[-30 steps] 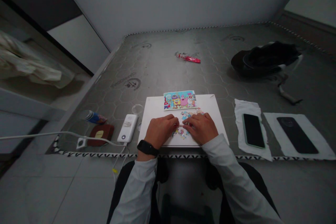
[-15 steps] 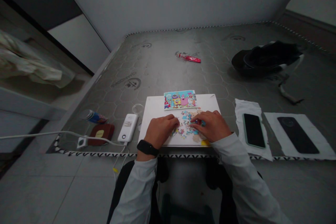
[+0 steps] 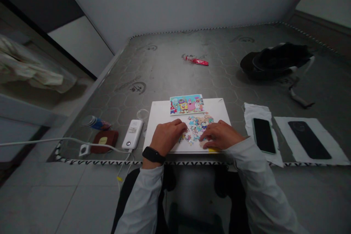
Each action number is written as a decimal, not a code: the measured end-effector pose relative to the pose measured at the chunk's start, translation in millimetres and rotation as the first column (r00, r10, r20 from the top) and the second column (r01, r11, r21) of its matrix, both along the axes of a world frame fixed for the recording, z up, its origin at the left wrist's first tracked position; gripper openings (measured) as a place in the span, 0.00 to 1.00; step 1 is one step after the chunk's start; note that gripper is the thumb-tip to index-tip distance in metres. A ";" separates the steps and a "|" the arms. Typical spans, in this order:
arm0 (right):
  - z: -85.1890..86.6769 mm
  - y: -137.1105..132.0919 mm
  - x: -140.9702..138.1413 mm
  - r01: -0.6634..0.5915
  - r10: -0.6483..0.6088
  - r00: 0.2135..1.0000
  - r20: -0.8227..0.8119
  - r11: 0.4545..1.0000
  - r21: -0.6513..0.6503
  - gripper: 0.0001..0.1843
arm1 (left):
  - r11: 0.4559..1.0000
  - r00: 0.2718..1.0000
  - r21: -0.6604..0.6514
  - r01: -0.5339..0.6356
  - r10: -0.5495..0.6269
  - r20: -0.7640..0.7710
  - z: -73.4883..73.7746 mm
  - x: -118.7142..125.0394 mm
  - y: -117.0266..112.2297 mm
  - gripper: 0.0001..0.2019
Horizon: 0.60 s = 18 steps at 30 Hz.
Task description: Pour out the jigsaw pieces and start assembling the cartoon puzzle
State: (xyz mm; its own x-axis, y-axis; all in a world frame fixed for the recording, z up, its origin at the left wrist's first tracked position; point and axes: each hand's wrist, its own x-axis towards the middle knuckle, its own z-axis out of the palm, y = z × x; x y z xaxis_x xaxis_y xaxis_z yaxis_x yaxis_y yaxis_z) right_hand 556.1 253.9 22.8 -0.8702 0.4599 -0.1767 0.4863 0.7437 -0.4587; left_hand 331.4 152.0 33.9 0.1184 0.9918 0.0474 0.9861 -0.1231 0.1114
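Small colourful jigsaw puzzle pieces (image 3: pixel 196 126) lie in a loose heap on a white board (image 3: pixel 160 113). A picture card (image 3: pixel 187 104) with cartoon figures rests along the board's far edge. At the heap's left side is my left hand (image 3: pixel 170 133), wearing a black wristband; its fingers are bent and pressed together, and whatever is between the fingertips is hidden. My right hand (image 3: pixel 221 135) lies low over the heap's right side, fingers apart and touching pieces. A yellow patch (image 3: pixel 213 150) shows at the board's near edge, below that hand.
Left of the board are a white power bank (image 3: pixel 132 134) with cables, a brown case (image 3: pixel 104 141) and a can (image 3: pixel 97 123). Two phones (image 3: pixel 264 135) lie on white paper at right. Farther off are a red packet (image 3: pixel 196 60) and a dark cap (image 3: pixel 274 62).
My right hand has moved toward me and lowered onto the pieces, its fingers spreading from a pinch. More of the heap shows. My left hand stays nearly in place.
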 end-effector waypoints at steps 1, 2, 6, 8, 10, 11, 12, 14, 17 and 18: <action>0.0 -0.5 -1.3 -0.004 0.004 1.000 -0.004 1.000 0.004 0.10 | 1.000 1.000 0.005 0.000 0.000 0.001 -0.1 0.0 0.0 0.07; -0.1 -0.8 -2.4 -0.007 0.007 1.000 -0.011 1.000 0.009 0.10 | 1.000 1.000 0.009 0.002 -0.002 0.003 0.0 0.2 0.0 0.07; -1.7 -1.1 -5.7 -0.018 0.020 0.999 -0.038 0.999 0.036 0.09 | 1.000 1.000 0.003 0.004 -0.004 0.006 2.3 1.6 0.2 0.08; -3.3 -1.5 -6.7 -0.010 0.012 0.998 -0.056 0.999 0.036 0.09 | 1.000 1.000 -0.006 0.002 -0.002 0.008 3.6 2.3 0.2 0.08; -4.6 -2.3 -7.4 0.011 -0.009 0.996 -0.084 1.000 0.025 0.09 | 1.000 1.000 -0.009 0.001 -0.001 0.012 4.2 2.7 0.3 0.08; -4.9 -2.7 -7.7 0.024 -0.023 0.995 -0.097 1.000 0.017 0.09 | 1.000 1.000 -0.010 0.001 -0.001 0.014 4.3 2.8 0.3 0.08; -4.9 -3.2 -8.0 0.036 -0.035 0.993 -0.109 0.999 0.010 0.09 | 1.000 1.000 -0.010 0.002 -0.002 0.014 4.2 2.8 0.3 0.08; -4.2 -4.2 -8.8 0.051 -0.052 0.991 -0.124 0.999 -0.012 0.09 | 1.000 1.000 -0.008 0.003 -0.003 0.012 3.8 2.5 0.4 0.08; -2.5 -5.2 -10.3 0.065 -0.073 0.988 -0.134 0.996 -0.067 0.09 | 1.000 1.000 -0.005 -0.002 0.002 0.005 3.2 1.5 0.5 0.08; -2.2 -5.4 -10.7 0.067 -0.078 0.988 -0.135 0.994 -0.088 0.09 | 1.000 1.000 -0.004 -0.004 0.004 0.005 2.9 1.2 0.5 0.08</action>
State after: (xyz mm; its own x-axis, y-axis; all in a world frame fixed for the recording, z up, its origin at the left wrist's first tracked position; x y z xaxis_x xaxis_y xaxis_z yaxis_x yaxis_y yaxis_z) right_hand 545.4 248.5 20.6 -0.8537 0.5115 -0.0973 0.4653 0.6656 -0.5836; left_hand 332.5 152.4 36.8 0.1142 0.9925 0.0437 0.9860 -0.1186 0.1171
